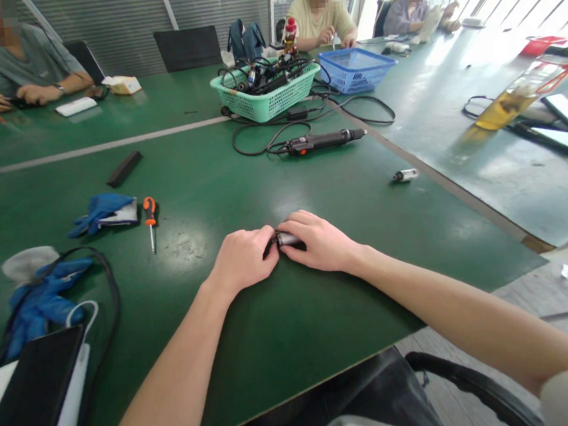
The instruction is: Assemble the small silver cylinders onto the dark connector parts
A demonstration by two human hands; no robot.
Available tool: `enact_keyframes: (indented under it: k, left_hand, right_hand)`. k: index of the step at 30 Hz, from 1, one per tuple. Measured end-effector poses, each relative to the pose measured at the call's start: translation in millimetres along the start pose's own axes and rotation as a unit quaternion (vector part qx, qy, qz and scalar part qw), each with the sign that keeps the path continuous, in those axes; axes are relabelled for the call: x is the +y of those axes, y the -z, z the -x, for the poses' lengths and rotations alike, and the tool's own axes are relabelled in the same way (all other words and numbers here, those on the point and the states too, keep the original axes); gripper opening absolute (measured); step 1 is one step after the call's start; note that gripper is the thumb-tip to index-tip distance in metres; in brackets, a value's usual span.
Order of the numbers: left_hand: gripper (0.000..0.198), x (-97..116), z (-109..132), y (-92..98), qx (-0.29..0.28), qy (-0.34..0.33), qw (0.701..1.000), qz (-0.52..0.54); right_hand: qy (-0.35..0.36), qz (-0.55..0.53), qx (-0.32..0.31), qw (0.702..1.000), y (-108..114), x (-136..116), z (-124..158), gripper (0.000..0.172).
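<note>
Both forearms are stretching across the green table (257, 349); left hand (242, 258) and right hand (319, 242) are pinching a small silver-and-black metal cylinder (286, 239); no lettering legible.

1. The table top (200, 181) is dark green, crossed by one pale stripe (107, 146).
2. The small cylinder (287, 239) is silver with a black end.
3. The screwdriver (150, 216) has an orange-and-black handle and a bright steel shaft.
4. The gloves (99, 211) are blue. A second blue heap (41, 300) lies by a grey-white cloth (27, 262).
5. One lattice-walled basket (273, 100) is mint green and the other basket (358, 70) is blue.
6. The power driver (327, 140) is black with an orange-red mark. Its cable (258, 150) is black.
7. The flat bar (123, 168) is black.
8. The tray (542, 44) is red, and the bottle (509, 101) is amber.
</note>
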State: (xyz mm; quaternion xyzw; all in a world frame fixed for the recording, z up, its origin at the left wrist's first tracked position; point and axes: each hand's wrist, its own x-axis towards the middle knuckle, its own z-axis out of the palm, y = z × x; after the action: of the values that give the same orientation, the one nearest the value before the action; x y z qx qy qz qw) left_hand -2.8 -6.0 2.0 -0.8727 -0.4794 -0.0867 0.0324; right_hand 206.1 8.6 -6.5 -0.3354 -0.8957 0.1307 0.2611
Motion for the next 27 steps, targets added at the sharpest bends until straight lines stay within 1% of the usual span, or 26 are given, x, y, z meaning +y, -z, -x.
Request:
enact_keyframes:
  k: [14,27]
  left_hand:
    - [0.02,1.6,-0.7,2.4,-0.012,0.005,1.0,0.005]
    - [0.019,1.3,0.1,3.1,-0.011,0.004,1.0,0.012]
  right_hand:
    - [0.001,0.005,-0.005,1.0,1.4,-0.3,-0.9,0.026]
    - [0.0,-0.008,0.003,1.0,0.0,1.1,0.0,0.028]
